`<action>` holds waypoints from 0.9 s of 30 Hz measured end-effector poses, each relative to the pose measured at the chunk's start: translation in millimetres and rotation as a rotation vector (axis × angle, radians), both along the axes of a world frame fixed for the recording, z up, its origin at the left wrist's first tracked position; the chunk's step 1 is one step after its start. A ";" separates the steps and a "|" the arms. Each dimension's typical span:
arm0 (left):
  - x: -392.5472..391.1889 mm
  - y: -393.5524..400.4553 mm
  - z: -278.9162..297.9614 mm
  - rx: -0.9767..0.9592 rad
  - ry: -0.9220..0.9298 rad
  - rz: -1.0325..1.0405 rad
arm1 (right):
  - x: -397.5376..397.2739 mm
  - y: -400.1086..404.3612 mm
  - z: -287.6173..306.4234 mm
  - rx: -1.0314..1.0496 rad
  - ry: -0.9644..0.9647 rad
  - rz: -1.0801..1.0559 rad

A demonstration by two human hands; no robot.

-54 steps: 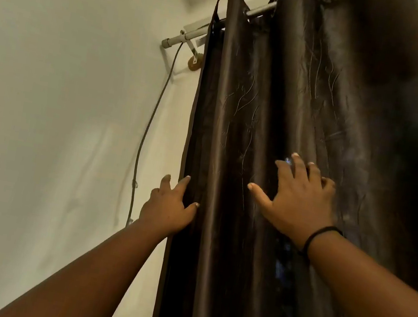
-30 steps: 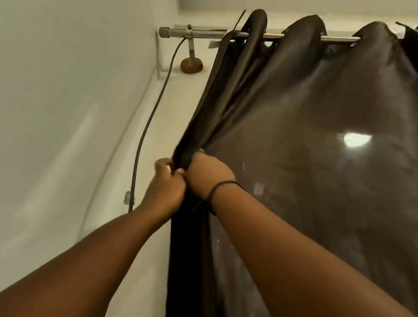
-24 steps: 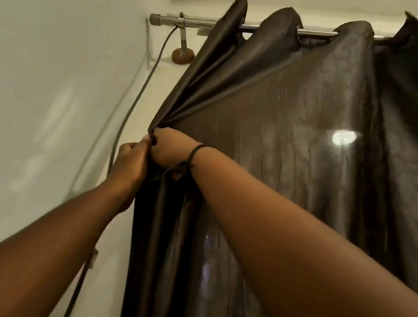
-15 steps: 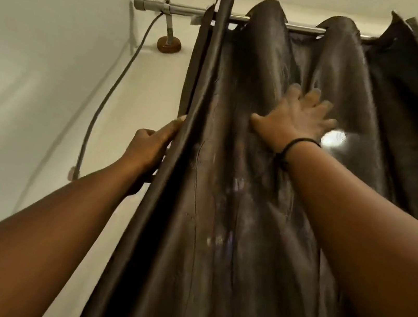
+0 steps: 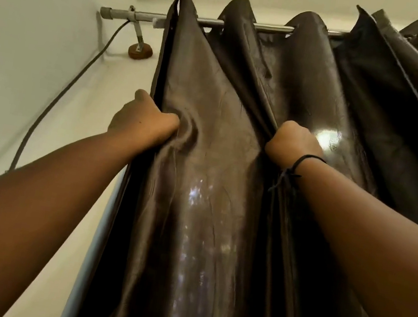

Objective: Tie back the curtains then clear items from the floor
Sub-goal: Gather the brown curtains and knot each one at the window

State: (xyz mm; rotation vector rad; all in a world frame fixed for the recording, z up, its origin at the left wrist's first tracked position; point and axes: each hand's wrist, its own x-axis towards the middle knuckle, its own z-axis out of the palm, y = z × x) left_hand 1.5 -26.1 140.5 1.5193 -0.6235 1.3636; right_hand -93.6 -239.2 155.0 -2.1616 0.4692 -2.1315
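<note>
Curtain gathering in progress; no tie-back fitted, floor not in view.

The dark brown glossy fabric curtain (image 5: 218,160) hung from the silver metal rod (image 5: 272,28) at 12 o'clock, filling centre and right. The left hand (image 5: 144,120), at 9 o'clock, clutched its leading edge; the right hand (image 5: 293,144), at 2 o'clock, fisted round an inner fold. Judged early: gathering unfinished, tying and floor clearing remained.

Grey cable (image 5: 55,102) runs down the white wall (image 5: 32,20).
</note>
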 end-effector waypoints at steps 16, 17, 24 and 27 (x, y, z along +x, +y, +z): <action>14.7 75.6 -21.2 0.263 -0.184 0.165 | 67.4 193.5 27.0 -0.371 0.163 0.432; 18.1 83.8 -21.5 0.270 -0.186 0.148 | 70.4 208.2 24.7 -0.429 0.201 0.433; 23.2 78.8 -21.2 0.054 0.034 -0.409 | 79.8 200.0 16.7 -0.197 0.363 0.969; 20.5 63.5 -20.6 0.099 0.033 -0.497 | 64.2 164.6 1.5 -0.076 0.427 1.145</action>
